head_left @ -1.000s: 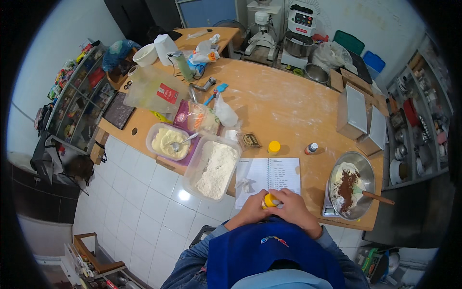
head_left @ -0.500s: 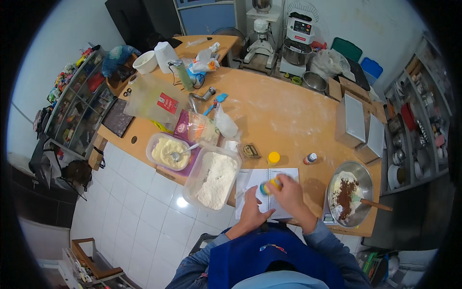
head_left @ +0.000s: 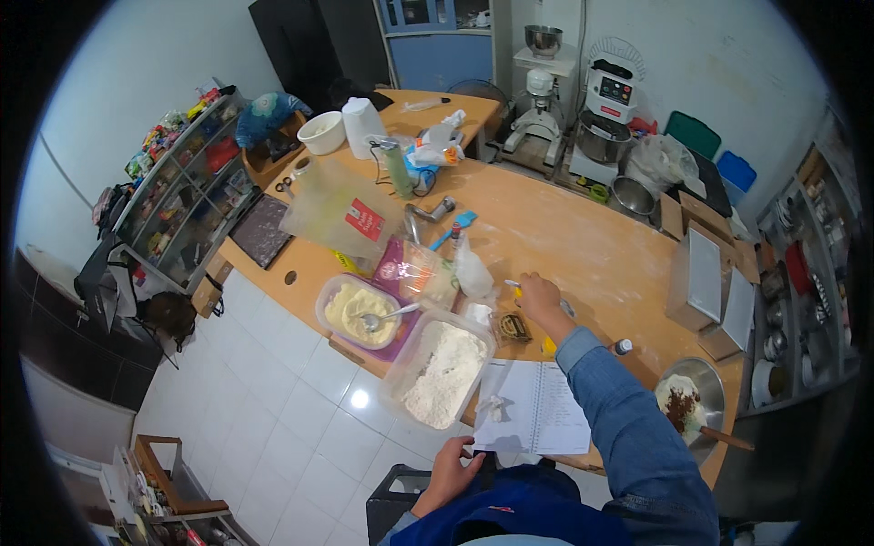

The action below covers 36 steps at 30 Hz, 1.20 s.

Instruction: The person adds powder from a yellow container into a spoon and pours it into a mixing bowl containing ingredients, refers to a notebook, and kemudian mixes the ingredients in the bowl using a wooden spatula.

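My right hand (head_left: 540,300) is stretched over the table's middle, its fingers closed on a small yellow-topped jar (head_left: 515,290), mostly hidden by them. My left hand (head_left: 453,473) rests by the table's near edge at the lower corner of an open notebook (head_left: 560,409), fingers apart and loosely bent. Left of the notebook sit a tub of flour (head_left: 442,373) and a tub of creamy mixture with a spoon (head_left: 350,309). A second yellow jar (head_left: 550,347), partly behind my sleeve, and a small bottle (head_left: 622,347) stand above the notebook.
A steel bowl with powders and a spatula (head_left: 683,382) is at the right, near metal pans (head_left: 692,273). Bags (head_left: 419,273), a blue brush (head_left: 464,220) and a hand blender (head_left: 398,168) lie farther left. Mixers (head_left: 601,132) stand beyond the table; shelves line both sides.
My right hand has moved forward from the notebook to the table's middle with the yellow jar. My left hand has left the jar and moved down-left. The view has shifted.
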Motion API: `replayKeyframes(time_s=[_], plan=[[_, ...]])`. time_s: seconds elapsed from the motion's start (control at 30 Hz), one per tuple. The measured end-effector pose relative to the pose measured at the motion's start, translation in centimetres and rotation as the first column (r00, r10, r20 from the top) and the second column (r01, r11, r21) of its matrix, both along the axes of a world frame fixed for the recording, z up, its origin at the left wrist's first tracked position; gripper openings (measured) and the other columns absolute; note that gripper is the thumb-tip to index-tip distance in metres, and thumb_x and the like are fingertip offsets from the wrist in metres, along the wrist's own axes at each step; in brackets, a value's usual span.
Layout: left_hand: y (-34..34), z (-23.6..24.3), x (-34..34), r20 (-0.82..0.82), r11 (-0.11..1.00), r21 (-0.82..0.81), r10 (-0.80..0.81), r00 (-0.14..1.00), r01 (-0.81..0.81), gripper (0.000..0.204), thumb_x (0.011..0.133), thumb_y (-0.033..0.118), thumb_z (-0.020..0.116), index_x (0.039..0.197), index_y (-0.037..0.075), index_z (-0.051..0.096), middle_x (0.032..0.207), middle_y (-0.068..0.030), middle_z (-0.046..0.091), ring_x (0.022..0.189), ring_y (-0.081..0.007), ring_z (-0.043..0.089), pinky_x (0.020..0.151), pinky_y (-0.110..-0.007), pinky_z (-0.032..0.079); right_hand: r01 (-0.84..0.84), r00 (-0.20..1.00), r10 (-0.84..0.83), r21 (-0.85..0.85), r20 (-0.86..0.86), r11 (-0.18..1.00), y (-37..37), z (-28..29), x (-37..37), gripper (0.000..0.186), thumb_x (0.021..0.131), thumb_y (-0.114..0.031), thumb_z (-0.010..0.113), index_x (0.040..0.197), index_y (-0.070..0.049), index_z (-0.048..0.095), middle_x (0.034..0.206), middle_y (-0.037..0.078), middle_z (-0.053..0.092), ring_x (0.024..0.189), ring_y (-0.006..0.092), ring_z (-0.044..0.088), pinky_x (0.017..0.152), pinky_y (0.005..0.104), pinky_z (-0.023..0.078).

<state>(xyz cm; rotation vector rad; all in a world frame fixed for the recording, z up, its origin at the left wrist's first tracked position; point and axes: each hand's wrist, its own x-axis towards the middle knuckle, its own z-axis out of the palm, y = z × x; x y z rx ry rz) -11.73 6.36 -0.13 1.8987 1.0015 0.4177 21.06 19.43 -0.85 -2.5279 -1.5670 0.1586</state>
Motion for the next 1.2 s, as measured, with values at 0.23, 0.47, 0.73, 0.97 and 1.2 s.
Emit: replayKeyframes(time_s=[0.23, 0.47, 0.73, 0.97, 1.2], plan=[[0.4, 0.1, -2.0, -0.045, 0.991, 0.000, 0.135, 0.990, -0.135, 0.032, 0.066, 0.012, 0.068, 0.093, 0.002, 0.054, 0.086, -0.0111, 0.059, 0.066, -0.0184, 0.059, 0.062, -0.029, 0.046, -0.008, 1.000, 0.009, 0.095, -0.018, 0.995, 2.6, -2.0, -0.8, 0.023, 0.072, -0.018, 0.056, 0.090, -0.004, 0.053, 0.089, 0.015, 0.055, 0.079, 0.0300, 0.058, 0.066, 0.0391, 0.047], [1.0, -0.5, -1.4, -0.037, 0.998, -0.009, 0.063, 0.997, -0.063, 0.030, 0.068, 0.013, 0.066, 0.093, 0.001, 0.054, 0.087, -0.0126, 0.058, 0.066, -0.0198, 0.059, 0.061, -0.030, 0.046, 0.121, 0.991, -0.118, 0.042, -0.064, 0.992, 2.1, 0.1, -0.7, 0.043, 0.061, -0.031, 0.070, 0.092, -0.006, 0.055, 0.089, 0.013, 0.057, 0.081, 0.0294, 0.058, 0.068, 0.0378, 0.047], [2.0, -0.4, 0.2, -0.024, 0.998, -0.057, 0.038, 0.999, -0.039, 0.028, 0.068, 0.013, 0.066, 0.091, 0.001, 0.055, 0.087, -0.0128, 0.059, 0.069, -0.0208, 0.059, 0.063, -0.031, 0.046, -0.043, 0.997, 0.010, -0.432, -0.078, 0.901, -8.8, 3.1, -1.0, 0.035, 0.061, -0.029, 0.068, 0.086, -0.006, 0.060, 0.082, 0.014, 0.060, 0.080, 0.0290, 0.058, 0.067, 0.0372, 0.047], [2.3, -0.3, 1.2, 0.022, 0.998, -0.014, -0.059, 0.998, 0.059, 0.029, 0.068, 0.014, 0.067, 0.091, 0.002, 0.055, 0.085, -0.0116, 0.058, 0.068, -0.0208, 0.059, 0.061, -0.031, 0.046, 0.131, 0.984, -0.149, -0.163, -0.102, 0.978, -8.9, 0.4, -0.9, 0.023, 0.067, -0.021, 0.059, 0.084, -0.005, 0.059, 0.080, 0.016, 0.060, 0.078, 0.0300, 0.058, 0.066, 0.0394, 0.046], [1.9, -0.9, -0.5, -0.028, 1.000, -0.009, -0.026, 0.999, 0.026, 0.027, 0.069, 0.013, 0.066, 0.091, 0.002, 0.055, 0.086, -0.0121, 0.058, 0.067, -0.0201, 0.059, 0.060, -0.030, 0.046, 0.185, 0.976, -0.176, 0.065, -0.129, 0.981, -4.0, 0.8, -1.4, 0.023, 0.068, -0.021, 0.058, 0.084, -0.005, 0.058, 0.079, 0.015, 0.059, 0.075, 0.0307, 0.058, 0.065, 0.0393, 0.046]])
